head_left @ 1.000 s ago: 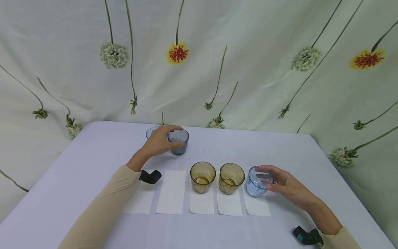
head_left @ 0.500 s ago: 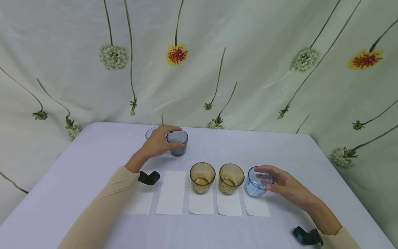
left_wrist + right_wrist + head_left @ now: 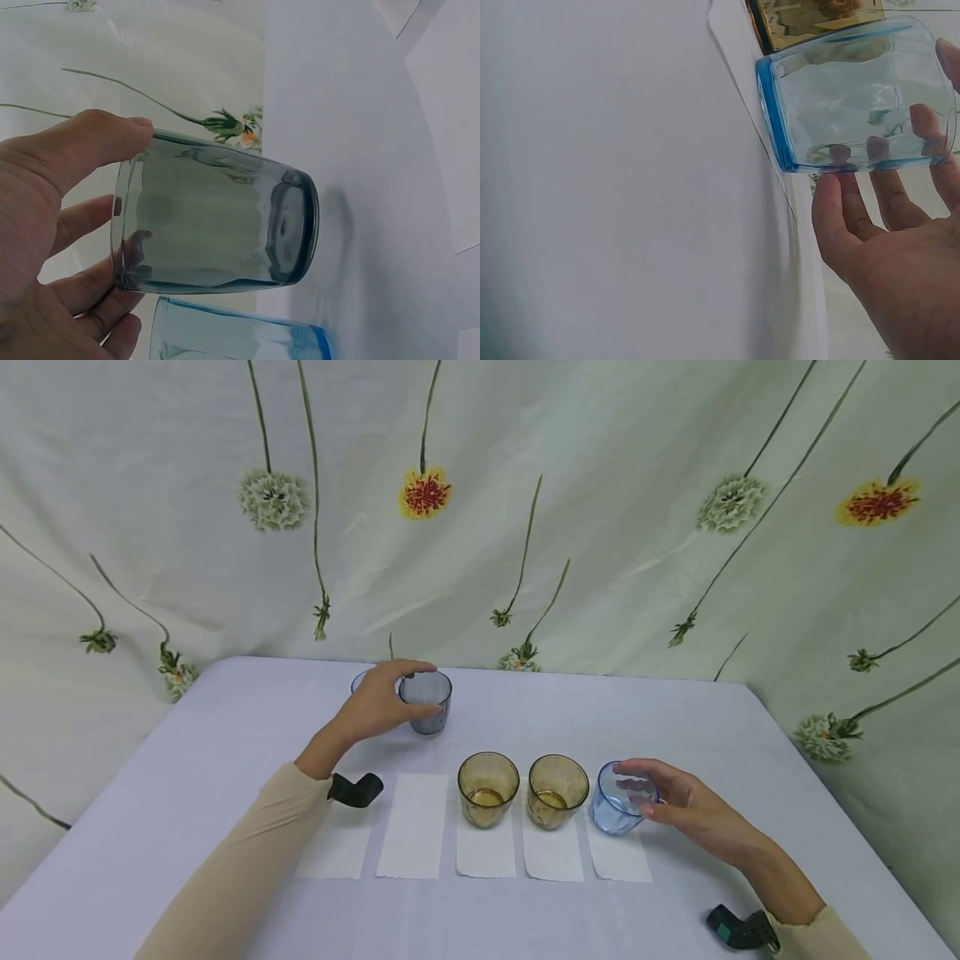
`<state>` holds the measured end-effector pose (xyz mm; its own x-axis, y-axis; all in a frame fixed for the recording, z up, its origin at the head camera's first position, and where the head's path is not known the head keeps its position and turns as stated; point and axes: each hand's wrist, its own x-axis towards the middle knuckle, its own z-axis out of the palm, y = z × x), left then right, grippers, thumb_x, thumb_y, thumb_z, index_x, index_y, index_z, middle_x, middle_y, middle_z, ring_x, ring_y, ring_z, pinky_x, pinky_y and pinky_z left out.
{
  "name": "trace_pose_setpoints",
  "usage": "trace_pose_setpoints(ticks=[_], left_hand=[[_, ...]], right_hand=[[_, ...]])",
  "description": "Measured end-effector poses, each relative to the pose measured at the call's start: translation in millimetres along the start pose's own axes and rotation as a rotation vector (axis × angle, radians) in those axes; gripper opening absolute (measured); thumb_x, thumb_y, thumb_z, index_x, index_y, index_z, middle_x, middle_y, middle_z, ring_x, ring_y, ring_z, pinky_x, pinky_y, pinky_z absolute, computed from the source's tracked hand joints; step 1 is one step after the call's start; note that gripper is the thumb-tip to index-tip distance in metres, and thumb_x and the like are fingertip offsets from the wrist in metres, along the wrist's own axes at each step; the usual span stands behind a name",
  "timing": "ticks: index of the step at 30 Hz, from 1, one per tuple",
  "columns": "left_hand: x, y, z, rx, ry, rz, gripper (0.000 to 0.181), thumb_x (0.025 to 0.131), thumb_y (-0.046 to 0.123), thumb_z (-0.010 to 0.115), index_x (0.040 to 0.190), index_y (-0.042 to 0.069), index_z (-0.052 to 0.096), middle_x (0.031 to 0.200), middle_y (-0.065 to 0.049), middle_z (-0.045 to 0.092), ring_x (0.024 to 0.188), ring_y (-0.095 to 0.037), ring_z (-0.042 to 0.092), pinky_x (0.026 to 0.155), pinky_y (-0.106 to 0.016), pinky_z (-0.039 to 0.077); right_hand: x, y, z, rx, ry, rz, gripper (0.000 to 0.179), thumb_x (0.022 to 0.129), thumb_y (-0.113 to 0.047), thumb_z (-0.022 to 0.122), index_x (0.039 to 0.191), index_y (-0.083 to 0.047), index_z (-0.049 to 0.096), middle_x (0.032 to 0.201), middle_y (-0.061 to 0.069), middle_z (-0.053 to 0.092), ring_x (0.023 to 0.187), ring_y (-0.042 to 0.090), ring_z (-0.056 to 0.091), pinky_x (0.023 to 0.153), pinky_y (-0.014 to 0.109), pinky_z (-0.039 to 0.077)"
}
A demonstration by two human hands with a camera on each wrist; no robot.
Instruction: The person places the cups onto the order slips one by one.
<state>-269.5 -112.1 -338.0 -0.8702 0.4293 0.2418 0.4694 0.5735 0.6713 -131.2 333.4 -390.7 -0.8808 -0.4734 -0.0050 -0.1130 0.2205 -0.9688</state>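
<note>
My left hand (image 3: 378, 700) grips a smoky grey glass (image 3: 427, 720) by its upper part at the back of the table, thumb on the near side and fingers round the far side. The left wrist view shows this grey glass (image 3: 217, 217) with nothing in it and a shadow on the cloth beyond its base. Behind my hand, mostly covered, stands a blue glass (image 3: 240, 330). At the row's right end my right hand (image 3: 686, 806) holds another light blue glass (image 3: 615, 817), upright on a paper strip. Its fingers lie along the side of that glass (image 3: 840, 97) in the right wrist view.
Two amber glasses (image 3: 487, 810) stand side by side on the middle strips, left of the blue one. Further left, a white paper strip (image 3: 412, 827) bears nothing, and another strip (image 3: 337, 847) lies partly behind my left wrist. A flowered cloth (image 3: 600, 527) hangs behind the table.
My left hand and the grey glass have shifted slightly left, covering more of the blue glass behind. The right hand and the row of glasses stay in place.
</note>
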Motion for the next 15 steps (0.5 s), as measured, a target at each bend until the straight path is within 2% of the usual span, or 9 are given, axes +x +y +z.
trace_pose_setpoints(ticks=[9, 15], left_hand=[[-4.7, 1.4, -0.5, 0.015, 0.025, 0.060, 0.058, 0.083, 0.025, 0.083, 0.134, 0.006, 0.062, 0.140, -0.013, 0.059, 0.135, -0.036, 0.048, 0.108, -0.060, 0.039], [-8.3, 5.5, -1.2, 0.022, 0.037, 0.101, 0.057, 0.082, 0.022, 0.083, 0.133, 0.005, 0.063, 0.137, -0.014, 0.060, 0.130, -0.036, 0.050, 0.102, -0.058, 0.044]], right_hand=[[0.3, 1.4, -0.4, 0.009, -0.002, 0.005, 0.050, 0.099, 0.001, 0.054, 0.147, -0.003, 0.043, 0.149, -0.004, 0.048, 0.131, 0.005, 0.052, 0.103, 0.021, 0.046], [0.3, 1.3, -0.5, 0.001, 0.000, 0.008, 0.049, 0.099, 0.000, 0.054, 0.147, -0.003, 0.043, 0.150, -0.003, 0.048, 0.131, 0.006, 0.052, 0.102, 0.022, 0.047]])
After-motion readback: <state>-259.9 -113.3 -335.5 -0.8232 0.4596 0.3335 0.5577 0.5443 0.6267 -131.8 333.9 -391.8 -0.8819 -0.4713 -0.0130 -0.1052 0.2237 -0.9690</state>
